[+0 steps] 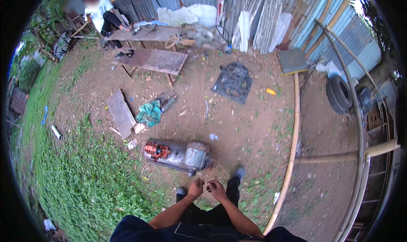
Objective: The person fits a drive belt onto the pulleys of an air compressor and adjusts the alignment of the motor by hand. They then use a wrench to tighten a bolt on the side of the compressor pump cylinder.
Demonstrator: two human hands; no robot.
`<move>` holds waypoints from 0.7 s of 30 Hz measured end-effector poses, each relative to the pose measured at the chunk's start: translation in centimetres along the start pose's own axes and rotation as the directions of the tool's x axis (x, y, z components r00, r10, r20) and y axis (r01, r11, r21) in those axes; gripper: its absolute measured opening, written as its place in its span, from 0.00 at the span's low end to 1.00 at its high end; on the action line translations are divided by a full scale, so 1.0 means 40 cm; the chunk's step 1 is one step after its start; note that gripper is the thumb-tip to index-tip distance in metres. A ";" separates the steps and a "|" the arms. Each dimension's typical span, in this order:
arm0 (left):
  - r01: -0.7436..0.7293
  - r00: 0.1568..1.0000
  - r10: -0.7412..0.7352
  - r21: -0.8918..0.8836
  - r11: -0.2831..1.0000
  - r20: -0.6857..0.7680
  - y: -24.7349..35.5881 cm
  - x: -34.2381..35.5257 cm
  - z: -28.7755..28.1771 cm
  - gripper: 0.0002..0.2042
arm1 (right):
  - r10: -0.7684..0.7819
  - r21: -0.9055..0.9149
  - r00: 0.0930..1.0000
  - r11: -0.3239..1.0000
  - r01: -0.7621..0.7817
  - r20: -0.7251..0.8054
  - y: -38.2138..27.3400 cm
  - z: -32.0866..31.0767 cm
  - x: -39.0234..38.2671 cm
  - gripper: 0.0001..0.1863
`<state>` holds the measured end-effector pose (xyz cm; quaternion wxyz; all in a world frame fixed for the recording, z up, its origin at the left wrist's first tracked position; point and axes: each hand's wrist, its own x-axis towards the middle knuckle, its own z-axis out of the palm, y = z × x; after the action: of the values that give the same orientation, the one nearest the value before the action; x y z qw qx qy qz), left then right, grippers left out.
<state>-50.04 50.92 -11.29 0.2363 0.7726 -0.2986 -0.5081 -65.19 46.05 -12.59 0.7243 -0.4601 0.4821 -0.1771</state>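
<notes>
Head view: my left hand [196, 188] and right hand [217, 190] nearly meet, fingers curled — holding what, I can't tell — near the compressor [176, 155], lying low, probably for steadiness.

A red-and-grey cylindrical metal compressor [178, 154] lies before the left hand [196, 188] and right hand [217, 190]. Rightward runs a long tan bamboo pole [293, 136].

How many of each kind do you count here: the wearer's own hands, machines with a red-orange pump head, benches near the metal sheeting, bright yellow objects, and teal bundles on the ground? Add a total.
Wearer's hands: 2 (left hand, right hand)
Machine: 1
Benches: 2 (nearer bench, farther bench)
Yellow object: 1
Teal bundle: 1
Total: 7
</notes>
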 end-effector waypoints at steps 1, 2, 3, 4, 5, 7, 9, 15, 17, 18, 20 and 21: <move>-0.126 0.978 0.142 0.111 0.986 -0.155 -0.016 0.045 0.011 0.20 | -0.031 -0.048 0.998 0.998 0.034 0.057 -0.049 -0.055 0.013 0.11; 0.008 0.993 -0.015 -0.058 0.998 -0.118 0.122 0.049 -0.013 0.24 | -0.059 -0.101 0.995 0.993 0.066 0.076 -0.089 -0.143 0.033 0.12; -0.045 0.970 0.016 -0.114 0.992 -0.243 0.164 0.080 -0.008 0.27 | -0.082 -0.133 0.992 0.987 0.094 0.093 -0.121 -0.219 0.051 0.13; -0.073 0.950 0.022 -0.153 0.985 -0.313 0.218 0.109 0.018 0.28 | -0.108 -0.277 0.991 0.953 0.124 0.074 -0.157 -0.309 0.068 0.14; -0.094 0.928 0.020 -0.181 0.979 -0.373 0.290 0.122 0.021 0.29 | -0.131 -0.405 0.990 0.904 0.140 0.050 -0.180 -0.399 0.081 0.16; -0.143 0.863 0.037 -0.173 0.974 -0.504 0.329 0.155 0.069 0.32 | -0.121 -0.464 0.992 0.881 0.091 -0.036 -0.223 -0.537 0.084 0.23; -0.058 0.890 -0.057 -0.236 0.970 -0.452 0.438 0.160 0.129 0.34 | -0.044 -0.493 0.997 0.870 0.011 -0.057 -0.316 -0.660 0.079 0.23; -0.234 0.903 0.107 -0.269 0.934 -0.415 0.653 0.169 0.231 0.26 | -0.102 -0.494 0.993 0.862 0.115 0.054 -0.523 -0.766 0.228 0.23; -0.256 0.898 0.106 -0.310 0.916 -0.428 0.660 0.195 0.244 0.21 | -0.090 -0.401 0.991 0.908 0.122 0.099 -0.566 -0.748 0.282 0.19; -0.246 0.904 0.061 -0.398 0.883 -0.424 0.658 0.220 0.237 0.19 | -0.070 -0.310 0.990 0.945 0.106 0.124 -0.592 -0.726 0.313 0.16; -0.232 0.905 -0.014 -0.520 0.822 -0.426 0.651 0.262 0.214 0.17 | -0.104 -0.298 0.972 0.940 0.166 0.213 -0.624 -0.697 0.374 0.13; -0.229 0.900 -0.045 -0.558 0.798 -0.433 0.654 0.280 0.201 0.16 | -0.121 -0.294 0.959 0.935 0.197 0.257 -0.641 -0.689 0.407 0.12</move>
<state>-59.85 23.97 -4.01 0.5512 0.7343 -0.1029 -0.3825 -76.44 7.79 -2.93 0.6761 -0.6256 0.3763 -0.1001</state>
